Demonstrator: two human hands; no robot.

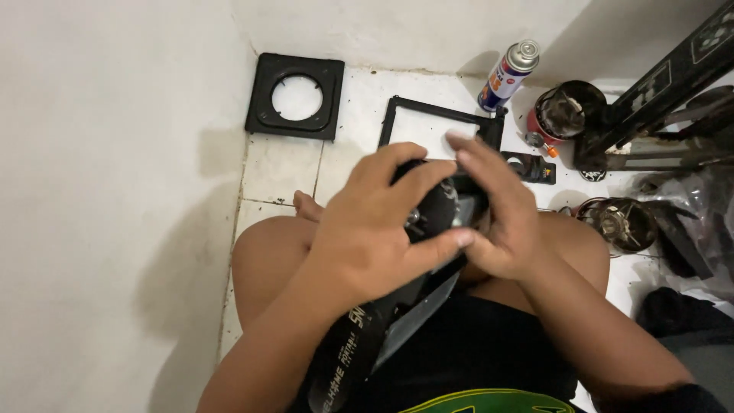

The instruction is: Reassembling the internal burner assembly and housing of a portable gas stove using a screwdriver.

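Two bare hands close around a black stove part (437,208) over the lap of a person seated on a white tiled floor (279,168), seen from the head camera. The left hand (375,229) wraps the part from the near left, fingers curled across its top and thumb pressed under it; the right hand (497,218) cups it from the right, fingertips laid over the far edge. Both hands grasp the part, so the step in hand looks like fitting or working loose a small piece at its middle, mostly hidden by the fingers. A black strap (348,356) hangs down near the left forearm. Far left lies a square burner plate (294,95); beyond the hands sits a black frame (397,115), with a spray can (508,75) to its right and round burners (566,111) at far right. Any next move calls for a steady hold and a clearer look at the hidden middle.
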